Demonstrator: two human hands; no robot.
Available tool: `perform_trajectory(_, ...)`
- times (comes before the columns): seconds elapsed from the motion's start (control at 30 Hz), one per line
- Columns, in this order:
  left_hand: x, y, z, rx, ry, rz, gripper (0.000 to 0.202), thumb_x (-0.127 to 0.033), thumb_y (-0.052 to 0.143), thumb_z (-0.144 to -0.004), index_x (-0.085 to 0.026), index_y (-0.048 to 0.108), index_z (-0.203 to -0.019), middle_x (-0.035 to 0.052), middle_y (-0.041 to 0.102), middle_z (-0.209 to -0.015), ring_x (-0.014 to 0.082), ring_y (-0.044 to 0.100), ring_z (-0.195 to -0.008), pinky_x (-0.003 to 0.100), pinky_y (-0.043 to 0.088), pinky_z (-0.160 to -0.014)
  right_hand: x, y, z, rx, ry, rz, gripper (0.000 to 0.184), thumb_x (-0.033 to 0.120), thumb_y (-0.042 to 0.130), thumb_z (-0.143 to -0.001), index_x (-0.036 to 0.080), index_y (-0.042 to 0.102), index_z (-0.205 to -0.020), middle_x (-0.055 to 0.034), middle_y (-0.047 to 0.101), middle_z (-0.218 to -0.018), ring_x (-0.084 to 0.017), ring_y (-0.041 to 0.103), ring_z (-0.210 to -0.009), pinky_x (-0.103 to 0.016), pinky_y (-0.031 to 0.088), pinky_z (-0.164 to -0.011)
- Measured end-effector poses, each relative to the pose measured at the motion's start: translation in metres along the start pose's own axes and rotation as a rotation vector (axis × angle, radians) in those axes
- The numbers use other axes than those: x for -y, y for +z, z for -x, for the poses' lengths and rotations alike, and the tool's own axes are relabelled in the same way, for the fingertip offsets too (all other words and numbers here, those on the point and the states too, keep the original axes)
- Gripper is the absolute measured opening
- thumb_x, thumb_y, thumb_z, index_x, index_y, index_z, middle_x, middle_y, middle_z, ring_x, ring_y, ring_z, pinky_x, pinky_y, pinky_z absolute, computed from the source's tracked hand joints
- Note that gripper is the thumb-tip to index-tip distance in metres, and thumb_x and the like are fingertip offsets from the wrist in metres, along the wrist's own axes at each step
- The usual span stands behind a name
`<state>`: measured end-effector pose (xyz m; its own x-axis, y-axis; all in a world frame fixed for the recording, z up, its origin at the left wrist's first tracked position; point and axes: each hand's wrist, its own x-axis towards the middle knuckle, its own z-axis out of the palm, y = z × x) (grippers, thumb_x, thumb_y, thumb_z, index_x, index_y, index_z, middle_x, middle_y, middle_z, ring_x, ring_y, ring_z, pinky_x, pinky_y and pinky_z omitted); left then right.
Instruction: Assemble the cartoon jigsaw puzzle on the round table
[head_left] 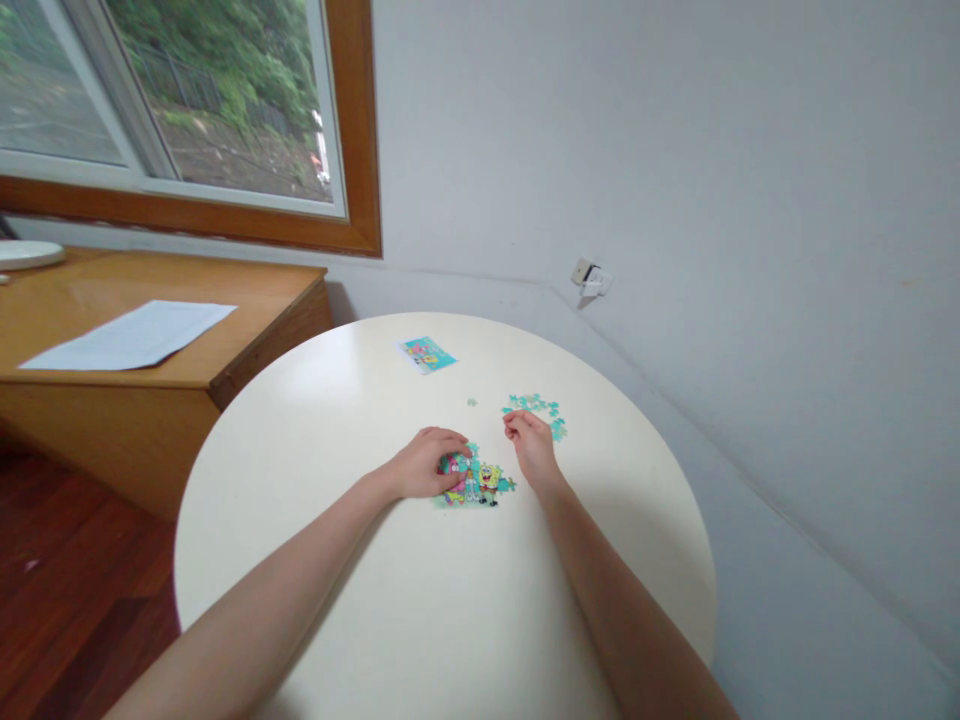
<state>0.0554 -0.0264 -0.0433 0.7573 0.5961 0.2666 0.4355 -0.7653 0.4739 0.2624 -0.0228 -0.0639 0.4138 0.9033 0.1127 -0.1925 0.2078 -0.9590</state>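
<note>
The left hand (427,462) presses flat on the joined puzzle section (480,485); the right hand (531,440) pinches at loose pieces (536,408). They look light, thin, easily separated; better hold them by the edges.

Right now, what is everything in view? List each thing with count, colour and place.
round table: one, cream, centre
assembled puzzle section: one, multicoloured cartoon picture, table centre, partly under the left hand
loose puzzle pieces: small pile, teal, beyond the right hand
single puzzle piece: one, teal, left of the pile
reference picture card: one, teal, far side of table
wooden desk: one, brown, left
paper sheet: one, white, on the desk
window: one, wood-framed, upper left
wall socket: one, white, on the wall
left hand: resting on the puzzle section
right hand: fingers curled, beside the pile
</note>
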Motion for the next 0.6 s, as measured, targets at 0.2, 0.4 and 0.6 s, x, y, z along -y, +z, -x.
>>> perform_trajectory(0.2,0.0013,0.0013,0.0002,-0.01,0.006,0.003,0.032,-0.032,0.062,-0.075,-0.021,0.066,-0.105,0.0097,0.064,-0.12,0.0249,0.057,-0.114,0.04,0.04,-0.102,-0.0008,-0.0005,-0.0001,0.002,-0.002,0.001,0.008,0.028,0.062,-0.054,0.02,0.06,-0.052,0.0029,0.053,-0.054,-0.009,0.041,-0.053,-0.027,0.031,-0.053)
perform_trajectory(0.4,0.001,0.0003,0.0002,-0.005,0.005,0.001,0.032,-0.031,0.063,-0.074,-0.021,0.066,-0.105,0.0096,0.064,-0.12,0.0251,0.057,-0.114,0.04,0.04,-0.102,0.0004,-0.0001,0.0001,0.0,0.003,0.004,0.007,0.028,0.06,-0.053,0.02,0.061,-0.051,0.0028,0.053,-0.053,-0.009,0.04,-0.053,-0.027,0.03,-0.053)
perform_trajectory(0.6,0.0007,-0.0004,0.0003,-0.011,0.018,0.004,0.032,-0.033,0.062,-0.075,-0.021,0.066,-0.105,0.0099,0.064,-0.119,0.0251,0.057,-0.113,0.04,0.041,-0.101,0.0009,0.0004,0.0009,0.001,-0.008,0.016,0.007,0.028,0.06,-0.053,0.021,0.061,-0.051,0.0028,0.053,-0.052,-0.01,0.041,-0.053,-0.027,0.031,-0.053)
